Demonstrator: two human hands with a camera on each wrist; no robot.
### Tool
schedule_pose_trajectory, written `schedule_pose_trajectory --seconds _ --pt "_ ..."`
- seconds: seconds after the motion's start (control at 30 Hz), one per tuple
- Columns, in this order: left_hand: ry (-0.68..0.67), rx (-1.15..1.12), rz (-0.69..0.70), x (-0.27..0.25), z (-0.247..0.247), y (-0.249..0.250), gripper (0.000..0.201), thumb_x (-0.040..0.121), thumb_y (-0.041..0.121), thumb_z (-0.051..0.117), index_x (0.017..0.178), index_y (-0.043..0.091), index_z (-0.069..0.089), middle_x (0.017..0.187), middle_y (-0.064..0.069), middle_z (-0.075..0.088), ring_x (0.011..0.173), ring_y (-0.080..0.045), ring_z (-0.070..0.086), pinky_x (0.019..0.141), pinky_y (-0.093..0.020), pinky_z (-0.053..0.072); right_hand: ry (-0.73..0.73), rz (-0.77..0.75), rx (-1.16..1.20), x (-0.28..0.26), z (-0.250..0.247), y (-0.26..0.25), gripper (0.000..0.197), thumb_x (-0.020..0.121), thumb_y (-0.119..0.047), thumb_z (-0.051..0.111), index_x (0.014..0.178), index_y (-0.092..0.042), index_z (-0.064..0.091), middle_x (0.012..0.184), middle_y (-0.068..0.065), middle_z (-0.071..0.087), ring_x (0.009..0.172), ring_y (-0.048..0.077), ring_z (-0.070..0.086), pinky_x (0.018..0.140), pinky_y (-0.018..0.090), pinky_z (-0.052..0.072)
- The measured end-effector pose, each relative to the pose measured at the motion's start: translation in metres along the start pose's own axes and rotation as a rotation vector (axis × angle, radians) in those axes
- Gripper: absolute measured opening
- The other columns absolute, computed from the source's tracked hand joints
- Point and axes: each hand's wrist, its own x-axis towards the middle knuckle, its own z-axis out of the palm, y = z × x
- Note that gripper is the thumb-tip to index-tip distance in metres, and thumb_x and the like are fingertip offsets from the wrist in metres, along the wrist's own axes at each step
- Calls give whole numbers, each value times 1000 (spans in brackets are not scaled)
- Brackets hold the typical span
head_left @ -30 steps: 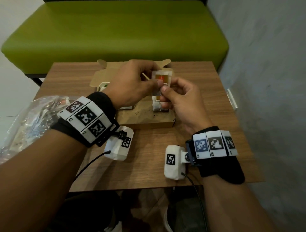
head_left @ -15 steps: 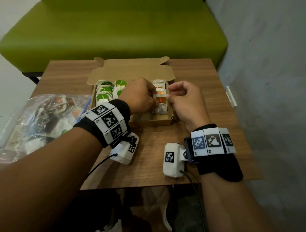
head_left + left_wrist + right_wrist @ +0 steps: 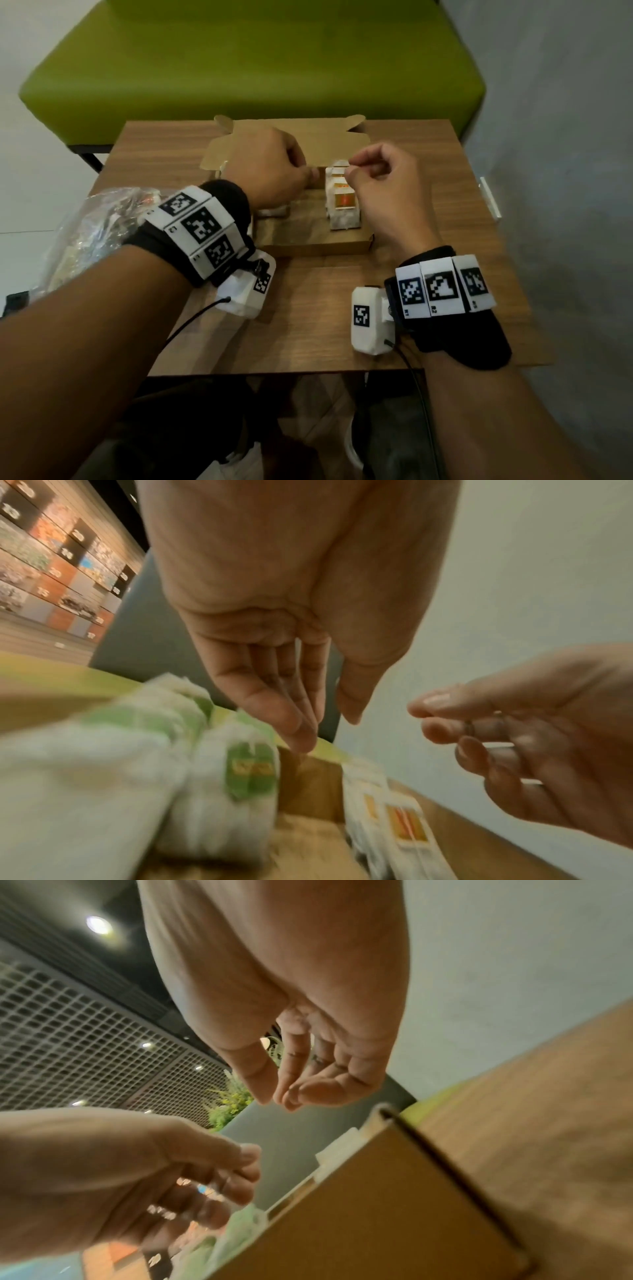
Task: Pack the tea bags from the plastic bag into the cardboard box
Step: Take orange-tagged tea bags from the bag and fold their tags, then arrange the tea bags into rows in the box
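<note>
An open cardboard box (image 3: 315, 248) sits on the wooden table (image 3: 308, 325). A row of orange-tagged tea bags (image 3: 342, 202) (image 3: 404, 826) stands along its right side. Green-tagged tea bags (image 3: 250, 772) fill its left side, and in the head view my left hand hides most of them. My left hand (image 3: 308, 171) (image 3: 325, 729) hovers over the middle of the box, its fingers fairly straight and holding nothing. My right hand (image 3: 352, 164) (image 3: 274, 1102) hovers just above the orange row. Its fingers are curled toward the thumb with nothing between them. The clear plastic bag (image 3: 92, 233) with more tea bags lies at the table's left edge.
A green padded bench (image 3: 257, 61) stands behind the table. A grey wall (image 3: 548, 171) runs close along the right side. The box lid flap (image 3: 291, 137) lies open toward the bench. Bare tabletop lies in front of the box.
Both hands lowered an orange-tagged tea bag from above the box into the right row. They have let go of it and now hover just above it.
</note>
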Motion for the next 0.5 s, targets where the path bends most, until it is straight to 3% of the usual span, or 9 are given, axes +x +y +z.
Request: schedule_pose_trajectory --seconds 0.13,0.23,0.3,0.4,0.5 --pt "55 92 -37 -12 -48 -22 25 93 45 61 88 21 65 79 5 68 65 -4 57 48 -13 39 -155 -175 -135 -18 35 -25 6 92 -19 68 90 -24 68 79 -15 62 72 -5 56 61 6 41" --pt "130 72 -85 -24 -80 -54 26 91 46 62 86 21 69 81 1 69 77 -16 65 66 -27 49 -337 -286 -288 -37 69 -47 10 90 -19 69 84 -26 69 78 -11 65 75 4 59 69 22 50" --pt "197 68 -129 -30 -95 -75 25 91 41 62 90 18 71 83 0 66 81 -19 61 69 -31 45 -448 -329 -443 -49 86 -58 8 88 -22 70 82 -27 70 80 -9 67 80 10 62 73 31 53" --pt "248 94 -204 -43 -113 -104 27 93 35 61 102 12 70 99 -6 68 89 -21 57 75 -30 42 -582 -370 -689 -65 105 -71 3 88 -25 69 87 -25 72 89 -5 69 88 16 65 76 35 56" --pt "168 107 -326 -53 -118 -135 39 92 36 60 122 10 63 124 -11 63 110 -27 57 94 -35 46 -639 -420 -870 -74 118 -78 6 88 -29 71 91 -26 74 94 -3 71 92 18 65 81 36 55"
